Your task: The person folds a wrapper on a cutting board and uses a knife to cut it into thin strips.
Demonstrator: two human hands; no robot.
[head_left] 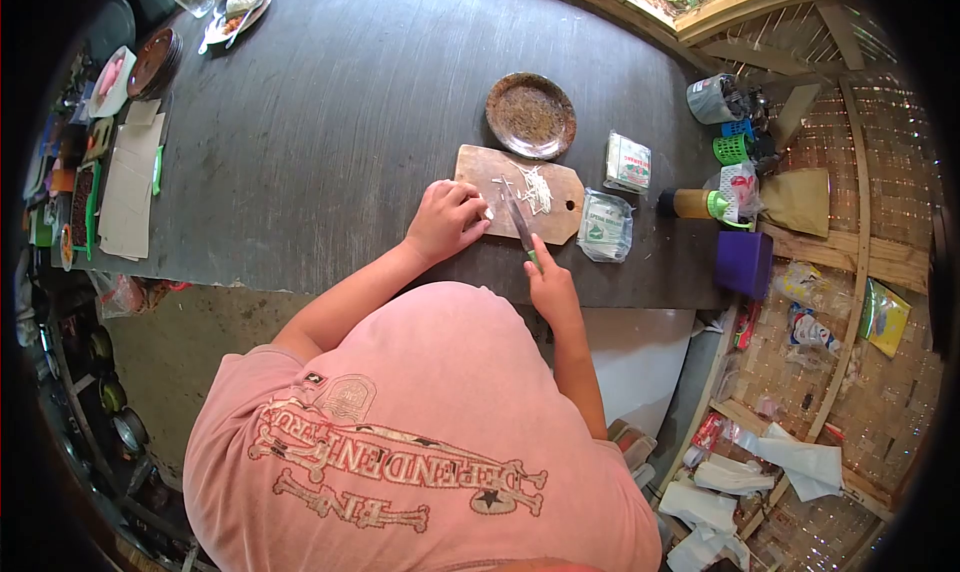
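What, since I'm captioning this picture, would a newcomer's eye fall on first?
Probably the knife in the right hand, angled over the wooden cutting board beside white shreds, while the left hand holds a white piece there. Next, the brown speckled plate just beyond the board, and the pink T-shirt filling the lower middle.

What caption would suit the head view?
Right hand holding a knife over a wooden board with white shreds, left hand beside them, brown plate beyond.
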